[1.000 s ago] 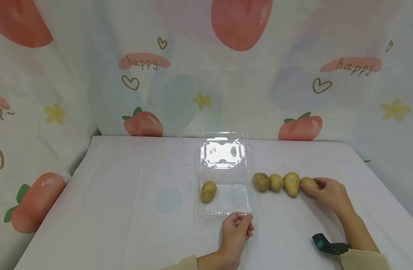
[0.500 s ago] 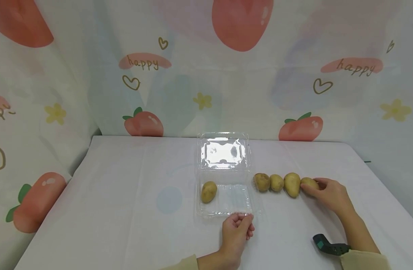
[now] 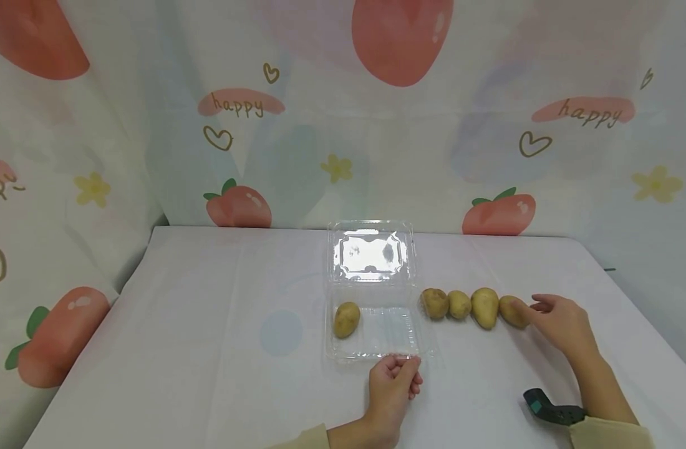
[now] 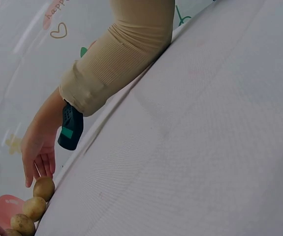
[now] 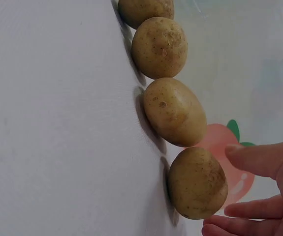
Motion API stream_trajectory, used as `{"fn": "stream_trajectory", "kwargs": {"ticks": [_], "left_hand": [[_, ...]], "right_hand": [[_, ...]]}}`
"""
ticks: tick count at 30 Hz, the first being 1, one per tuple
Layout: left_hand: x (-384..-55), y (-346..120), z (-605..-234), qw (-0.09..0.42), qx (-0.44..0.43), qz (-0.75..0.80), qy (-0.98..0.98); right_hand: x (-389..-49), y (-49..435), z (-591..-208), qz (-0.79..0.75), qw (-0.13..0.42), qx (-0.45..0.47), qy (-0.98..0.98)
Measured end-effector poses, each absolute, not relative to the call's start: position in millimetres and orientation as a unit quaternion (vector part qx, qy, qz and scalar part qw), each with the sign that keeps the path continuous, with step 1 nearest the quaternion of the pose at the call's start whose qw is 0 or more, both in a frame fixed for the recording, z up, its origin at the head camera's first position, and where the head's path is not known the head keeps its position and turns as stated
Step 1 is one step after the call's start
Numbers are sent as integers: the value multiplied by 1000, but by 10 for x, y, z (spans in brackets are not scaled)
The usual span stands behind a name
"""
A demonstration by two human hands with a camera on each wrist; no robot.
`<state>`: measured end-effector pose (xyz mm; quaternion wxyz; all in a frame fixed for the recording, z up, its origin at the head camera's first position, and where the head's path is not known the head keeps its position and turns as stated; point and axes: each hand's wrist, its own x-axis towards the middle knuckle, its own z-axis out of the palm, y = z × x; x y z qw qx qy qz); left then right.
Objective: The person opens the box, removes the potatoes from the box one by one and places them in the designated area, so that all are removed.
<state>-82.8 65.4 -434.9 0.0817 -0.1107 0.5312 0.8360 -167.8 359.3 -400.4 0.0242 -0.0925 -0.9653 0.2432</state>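
Note:
A clear plastic clamshell box [image 3: 389,330] lies with its lid [image 3: 371,277] folded back, and one potato [image 3: 347,320] rests in its left part. At the box's front rim, my left hand [image 3: 386,393] has curled fingers and pinches the edge. Several potatoes stand in a row right of the box, close together. By the rightmost potato [image 3: 512,312] is my right hand [image 3: 564,324]. In the right wrist view its thumb [image 5: 259,158] and fingers [image 5: 254,219] are spread beside that potato, without gripping it.
White cloth covers the table [image 3: 169,337], which ends at a printed curtain [image 3: 309,125] behind and at the left. A dark wrist device [image 3: 553,408] is strapped to the right forearm. The leftmost potato of the row [image 3: 435,304] sits right beside the box.
My right hand has let go of the rightmost potato and drawn slightly right, its fingers parting. The potatoes stay in their row. The left hand has not moved.

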Motion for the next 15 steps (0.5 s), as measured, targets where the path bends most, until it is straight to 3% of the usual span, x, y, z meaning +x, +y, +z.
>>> {"fn": "stream_trajectory", "kwargs": {"ticks": [10, 15], "left_hand": [[-830, 659, -4356, 70, -108, 839, 528], [-833, 660, -4358, 74, -109, 839, 528]], "right_hand": [[-1996, 3891, -4501, 240, 110, -94, -960], [-1879, 3487, -4106, 266, 80, -83, -957]]}}
